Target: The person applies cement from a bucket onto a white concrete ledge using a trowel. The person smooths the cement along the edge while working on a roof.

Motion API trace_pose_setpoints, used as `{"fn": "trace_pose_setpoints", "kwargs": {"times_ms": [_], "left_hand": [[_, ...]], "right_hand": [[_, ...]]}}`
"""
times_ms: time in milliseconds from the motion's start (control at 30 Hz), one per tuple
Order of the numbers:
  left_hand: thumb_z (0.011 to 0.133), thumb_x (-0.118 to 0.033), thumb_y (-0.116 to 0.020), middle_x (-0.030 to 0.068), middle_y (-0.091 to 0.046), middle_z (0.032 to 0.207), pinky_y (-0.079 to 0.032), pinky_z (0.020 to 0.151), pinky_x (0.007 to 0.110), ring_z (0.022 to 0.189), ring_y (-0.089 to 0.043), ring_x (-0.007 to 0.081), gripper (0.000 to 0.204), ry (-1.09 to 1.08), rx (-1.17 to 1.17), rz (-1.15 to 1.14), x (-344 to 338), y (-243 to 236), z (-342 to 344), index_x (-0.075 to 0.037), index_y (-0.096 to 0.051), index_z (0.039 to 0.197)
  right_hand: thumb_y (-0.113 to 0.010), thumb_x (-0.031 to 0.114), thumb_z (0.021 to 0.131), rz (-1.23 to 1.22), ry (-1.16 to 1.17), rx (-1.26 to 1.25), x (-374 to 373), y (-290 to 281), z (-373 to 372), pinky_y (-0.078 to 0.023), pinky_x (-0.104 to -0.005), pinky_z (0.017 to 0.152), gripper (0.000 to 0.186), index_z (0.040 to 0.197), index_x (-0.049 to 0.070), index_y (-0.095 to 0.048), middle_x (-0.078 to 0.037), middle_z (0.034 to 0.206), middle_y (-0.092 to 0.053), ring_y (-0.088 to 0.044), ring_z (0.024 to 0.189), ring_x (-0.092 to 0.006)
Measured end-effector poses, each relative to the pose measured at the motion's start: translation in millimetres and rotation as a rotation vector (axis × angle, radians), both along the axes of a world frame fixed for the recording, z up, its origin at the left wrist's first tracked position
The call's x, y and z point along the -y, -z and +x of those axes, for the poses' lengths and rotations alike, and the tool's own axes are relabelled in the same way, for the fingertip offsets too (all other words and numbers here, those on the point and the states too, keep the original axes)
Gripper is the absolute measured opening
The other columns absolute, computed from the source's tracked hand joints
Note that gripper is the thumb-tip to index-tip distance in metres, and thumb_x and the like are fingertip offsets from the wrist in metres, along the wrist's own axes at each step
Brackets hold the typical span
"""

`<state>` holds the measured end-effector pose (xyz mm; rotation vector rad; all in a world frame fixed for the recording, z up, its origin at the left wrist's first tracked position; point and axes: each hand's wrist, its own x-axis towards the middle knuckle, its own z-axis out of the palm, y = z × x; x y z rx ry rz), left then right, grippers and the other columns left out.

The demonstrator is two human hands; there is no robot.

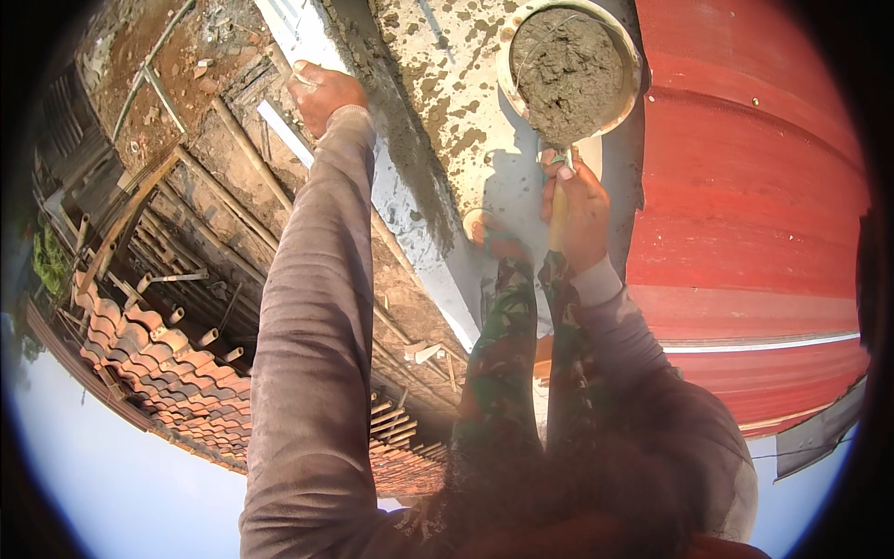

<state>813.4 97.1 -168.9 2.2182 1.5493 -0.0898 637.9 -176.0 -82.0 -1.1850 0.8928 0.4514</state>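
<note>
My right hand (582,210) is closed around the pale handle of a trowel (558,224). The trowel's metal neck points at the near rim of a round, pale bucket (629,74); its blade does not show apart from the mortar. Wet grey mortar (568,84) fills much of that bucket. Farther left, my left hand (326,96) reaches out with fingers curled, beside the outer edge of a white ledge (303,33). A bamboo pole lies close behind these fingers, and what they grip, if anything, cannot be made out.
Mortar splatters cover the pale surface (447,84) by the bucket. Red metal roofing (745,186) spans the right side. Left of the ledge, the ground drops lower, with bamboo poles (223,186) and orange roof tiles (177,373). My bare foot (498,238) rests near the ledge.
</note>
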Motion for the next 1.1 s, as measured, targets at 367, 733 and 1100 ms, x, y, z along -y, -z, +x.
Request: {"fn": "trace_pose_setpoints", "kwargs": {"times_ms": [367,733,1100], "left_hand": [[0.112,-0.056,-0.033,0.0275,-0.069,0.134,-0.051,0.108,0.054,0.125,-0.065,0.0471,0.066,0.067,0.064,-0.015,-5,11,0,-0.005,-0.059,0.146],[0.112,-0.058,-0.032,0.0282,-0.068,0.136,-0.05,0.11,0.053,0.126,-0.064,0.0481,0.069,0.071,0.029,-0.033,-10,12,0,-0.005,-0.055,0.151],[0.112,-0.056,-0.031,0.0279,-0.071,0.126,-0.051,0.101,0.056,0.116,-0.067,0.0496,0.064,0.088,0.062,0.027,-11,24,-2,-0.005,-0.062,0.138]], "right_hand": [[-0.069,0.037,0.104,-0.405,-0.401,-0.12,-184,86,45,-0.053,-0.0439,0.098,0.049,0.132,-0.003,-0.065,-0.023,0.126,-0.072,-0.069,0.114,-0.0379],[-0.057,0.051,0.105,0.234,-0.44,-0.479,-91,221,49,-0.041,-0.0354,0.046,0.05,0.084,0.006,-0.063,-0.003,0.063,-0.052,-0.047,0.046,-0.0167],[-0.052,0.052,0.105,0.383,-0.688,-0.542,-103,270,99,-0.041,-0.038,0.047,0.054,0.073,0.008,-0.053,-0.004,0.058,-0.046,-0.042,0.046,-0.0178]]}}
